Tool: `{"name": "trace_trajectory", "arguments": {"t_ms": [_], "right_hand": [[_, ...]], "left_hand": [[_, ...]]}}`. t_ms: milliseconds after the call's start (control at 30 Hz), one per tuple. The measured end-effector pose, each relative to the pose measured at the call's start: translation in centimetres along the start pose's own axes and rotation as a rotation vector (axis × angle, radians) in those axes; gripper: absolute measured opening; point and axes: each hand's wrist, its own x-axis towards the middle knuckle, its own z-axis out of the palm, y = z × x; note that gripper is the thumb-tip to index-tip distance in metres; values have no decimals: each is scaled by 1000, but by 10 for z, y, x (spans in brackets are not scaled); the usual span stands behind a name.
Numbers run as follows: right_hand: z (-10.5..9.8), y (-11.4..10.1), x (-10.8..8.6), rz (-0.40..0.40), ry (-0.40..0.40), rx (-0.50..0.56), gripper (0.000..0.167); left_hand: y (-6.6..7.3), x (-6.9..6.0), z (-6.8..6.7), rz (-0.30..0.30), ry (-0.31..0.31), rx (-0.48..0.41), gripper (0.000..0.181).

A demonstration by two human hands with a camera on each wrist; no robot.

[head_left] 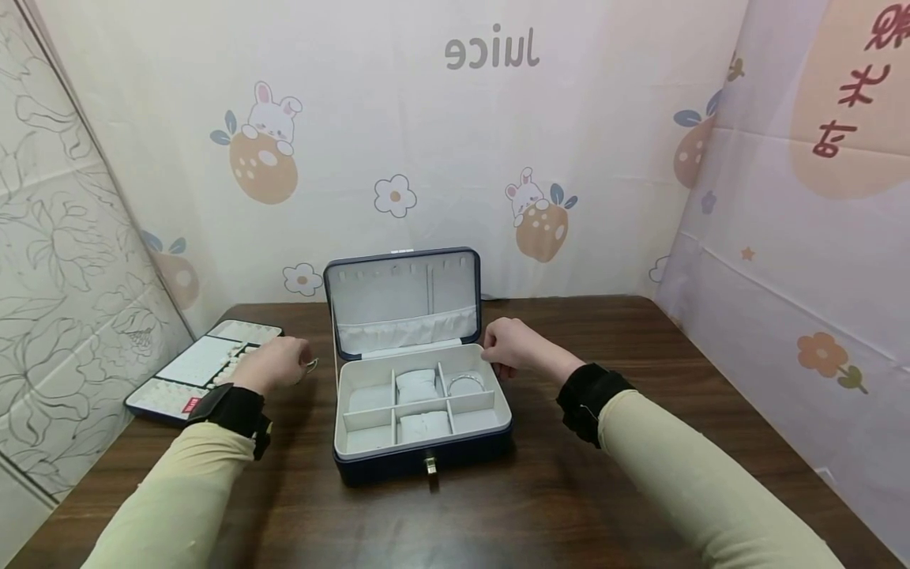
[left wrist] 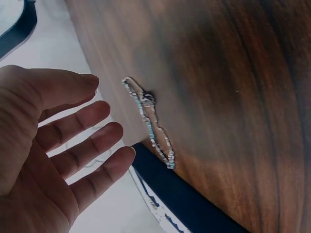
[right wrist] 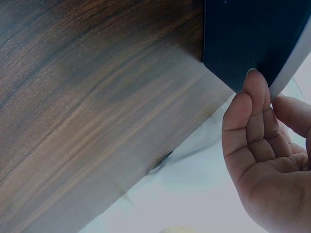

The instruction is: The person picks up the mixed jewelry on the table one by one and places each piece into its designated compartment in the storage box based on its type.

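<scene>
Left wrist view: my left hand [head_left: 276, 363], slack, is beside a silver-turquoise beaded bracelet [left wrist: 149, 127], toward the brown wood-grain desk [head_left: 498, 514]'s back edge. My right hand [head_left: 519, 346] grips a navy rectangular box [head_left: 384, 468]. Judged pickup; next, pinch.

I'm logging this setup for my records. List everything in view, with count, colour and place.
Box: one, navy with pale lining, lid open, mid-table
Clasp: one, gold-toned, box front
Cushions: two, white, middle compartments
Bangle: one, silvery, back right compartment
Bracelet: one, silvery and turquoise, near the left hand
Case: one, dark-edged with pale panels, table's left
Small pieces: too small to count, whitish, on the case
Label: one, red, case's near end
Table: one, brown, underneath
Backdrop: pale, printed, behind; panel count unclear
Wristbands: two, black, one per wrist
Sleeves: two, pale yellow, on the arms
Hands: two, bare; left by the case, right hand at the box's back right corner
</scene>
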Motion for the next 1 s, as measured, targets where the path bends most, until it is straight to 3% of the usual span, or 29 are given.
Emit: {"name": "trace_trajectory", "arguments": {"t_ms": [233, 633, 1000], "right_hand": [[0, 0, 0, 3, 6, -2, 14], [2, 1, 0, 1, 10, -8, 13], [2, 0, 1, -5, 3, 1, 12]], "left_hand": [[-3, 0, 8, -29, -22, 10, 21], [-8, -3, 19, -5, -20, 68, 15], [-10, -5, 21, 5, -35, 120, 10]]}}
